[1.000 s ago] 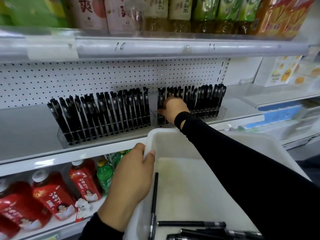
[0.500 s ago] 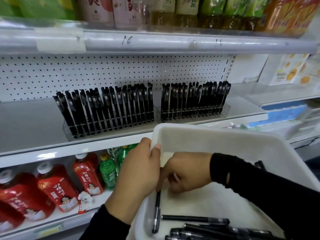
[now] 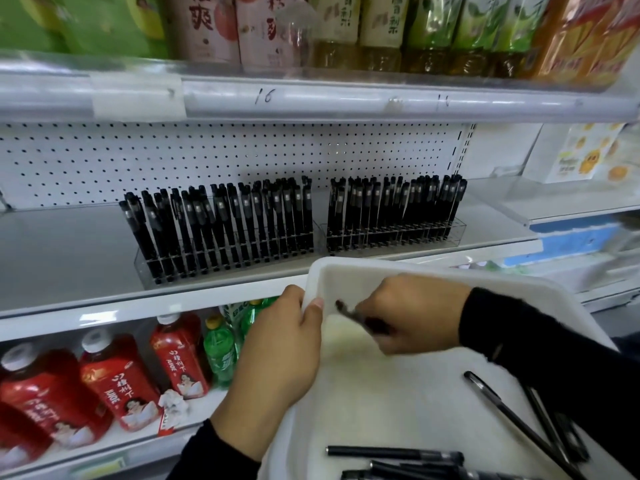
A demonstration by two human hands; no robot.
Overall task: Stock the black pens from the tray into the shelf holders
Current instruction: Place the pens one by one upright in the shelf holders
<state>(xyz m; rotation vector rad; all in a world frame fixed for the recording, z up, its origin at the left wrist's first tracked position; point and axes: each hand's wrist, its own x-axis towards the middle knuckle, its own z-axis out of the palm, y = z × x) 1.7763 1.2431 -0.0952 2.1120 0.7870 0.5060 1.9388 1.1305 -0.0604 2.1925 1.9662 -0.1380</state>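
1. L hand [image 3: 277, 358] gripped the white tray [image 3: 433, 271] by its left rim, thumb hooked inside, keeping it just below the shelf [image 3: 69, 251] edge.
2. R hand [image 3: 412, 313] was closed on one black pen [image 3: 363, 320], pinched over the tray's far-left corner. The pen was blurred, so couldn't tell which end led.
3. Other pens [image 3: 394, 453] lay loose at the tray's near end.
4. L holder [image 3: 142, 263] and R holder [image 3: 458, 233] stood side by side on the shelf, both packed w/ upright pens; free slots hard to pick out.
5. Judged best approach: turn pen upright to match the rows, find an open slot first, lower it straight w/o knocking neighbours, keep tray level so the rest don't roll.
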